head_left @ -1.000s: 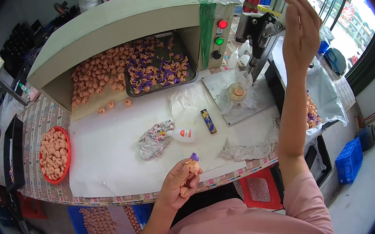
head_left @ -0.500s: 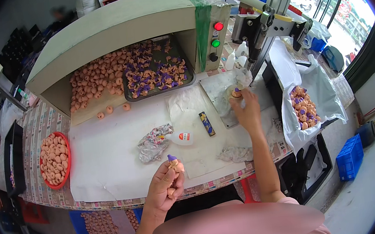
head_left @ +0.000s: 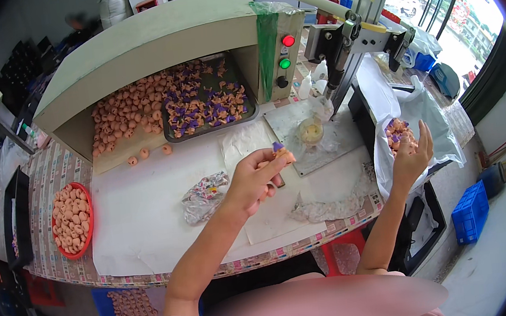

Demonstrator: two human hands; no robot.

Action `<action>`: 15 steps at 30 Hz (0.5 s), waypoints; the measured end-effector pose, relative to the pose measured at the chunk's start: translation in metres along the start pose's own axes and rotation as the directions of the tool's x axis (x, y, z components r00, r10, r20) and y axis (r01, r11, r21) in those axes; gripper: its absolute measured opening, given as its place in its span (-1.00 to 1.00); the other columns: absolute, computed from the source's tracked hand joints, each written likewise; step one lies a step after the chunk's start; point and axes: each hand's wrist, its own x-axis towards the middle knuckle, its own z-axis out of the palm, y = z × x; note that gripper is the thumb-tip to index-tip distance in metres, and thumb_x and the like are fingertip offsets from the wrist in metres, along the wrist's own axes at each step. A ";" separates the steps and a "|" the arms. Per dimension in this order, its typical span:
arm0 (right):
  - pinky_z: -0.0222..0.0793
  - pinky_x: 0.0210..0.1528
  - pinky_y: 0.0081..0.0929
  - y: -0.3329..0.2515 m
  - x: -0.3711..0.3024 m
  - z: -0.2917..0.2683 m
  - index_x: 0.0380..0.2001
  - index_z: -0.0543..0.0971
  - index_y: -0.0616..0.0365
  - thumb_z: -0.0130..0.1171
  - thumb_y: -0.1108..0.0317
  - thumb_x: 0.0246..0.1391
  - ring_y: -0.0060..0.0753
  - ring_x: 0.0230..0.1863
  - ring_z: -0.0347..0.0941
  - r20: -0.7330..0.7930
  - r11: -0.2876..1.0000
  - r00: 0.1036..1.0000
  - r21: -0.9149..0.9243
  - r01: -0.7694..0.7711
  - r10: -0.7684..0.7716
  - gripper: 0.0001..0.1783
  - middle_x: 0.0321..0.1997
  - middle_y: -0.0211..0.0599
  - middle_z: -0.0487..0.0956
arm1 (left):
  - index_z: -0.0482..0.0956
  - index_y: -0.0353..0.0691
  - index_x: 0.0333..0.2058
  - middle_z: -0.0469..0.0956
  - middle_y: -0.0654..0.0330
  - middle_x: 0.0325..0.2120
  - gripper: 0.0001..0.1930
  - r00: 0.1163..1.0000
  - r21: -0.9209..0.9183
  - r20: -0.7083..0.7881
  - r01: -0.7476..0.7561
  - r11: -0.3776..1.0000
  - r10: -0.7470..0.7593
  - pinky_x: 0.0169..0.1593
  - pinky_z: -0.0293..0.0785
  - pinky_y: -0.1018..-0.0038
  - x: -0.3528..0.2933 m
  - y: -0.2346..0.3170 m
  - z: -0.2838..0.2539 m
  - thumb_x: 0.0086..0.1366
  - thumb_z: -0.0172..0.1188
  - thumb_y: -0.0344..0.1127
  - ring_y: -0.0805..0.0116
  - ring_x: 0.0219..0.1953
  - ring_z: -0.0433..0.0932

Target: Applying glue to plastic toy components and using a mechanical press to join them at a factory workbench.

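My left hand is closed around small peach figure pieces, above the middle of the paper-covered table. One purple-topped peach figure piece sticks out past its fingertips; the others are mostly hidden by the fingers. At the right, my right hand hangs over a white-lined bin, fingers apart and nothing visibly held. Just beyond its fingers lies a heap of peach and purple figure pieces in the bin. Between the hands, a round clear holder sits on a metal plate.
A press arm rises behind the plate. The beige hooded machine covers peach heads and a dark tray of purple-and-peach pieces. A red basket of heads stands left. Crumpled plastic lies on the paper.
My right hand has left the holder on the plate, where it had a purple-and-peach piece, and moved right over the bin. My left hand has moved up and right with its pieces.
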 end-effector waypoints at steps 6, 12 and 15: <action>0.38 -0.02 -0.43 -0.037 -0.014 -0.023 -0.12 0.59 0.21 0.14 0.46 0.09 -0.36 0.02 0.45 0.203 0.940 0.978 0.341 -0.020 -0.053 -0.74 -0.01 -0.24 0.56 | 0.57 -0.21 -0.24 0.51 0.36 -0.42 -0.75 0.998 0.181 -0.041 -0.045 0.982 0.053 -0.55 0.26 0.64 0.085 -0.019 0.040 0.16 0.33 -0.24 0.61 -0.55 0.35; 0.37 -0.14 -0.59 -0.060 -0.019 -0.027 -0.25 0.63 0.25 0.15 0.54 0.05 -0.49 -0.14 0.51 0.328 0.893 0.935 0.450 -0.032 -0.132 -0.83 -0.18 -0.28 0.62 | 0.56 -0.33 -0.31 0.40 0.16 -0.36 -0.78 0.795 0.594 -0.034 -0.471 0.652 0.606 -0.25 0.43 0.43 0.133 -0.052 0.057 0.07 0.30 -0.38 0.29 -0.37 0.49; 0.37 -0.15 -0.60 -0.067 -0.010 -0.022 -0.27 0.63 0.26 0.17 0.59 0.01 -0.50 -0.21 0.50 0.338 0.818 0.921 0.575 -0.037 -0.196 -0.82 -0.22 -0.25 0.62 | 0.56 -0.29 -0.29 0.39 0.14 -0.35 -0.79 0.746 0.679 0.052 -0.514 0.525 0.664 -0.26 0.44 0.39 0.129 -0.052 0.064 0.07 0.28 -0.41 0.22 -0.35 0.52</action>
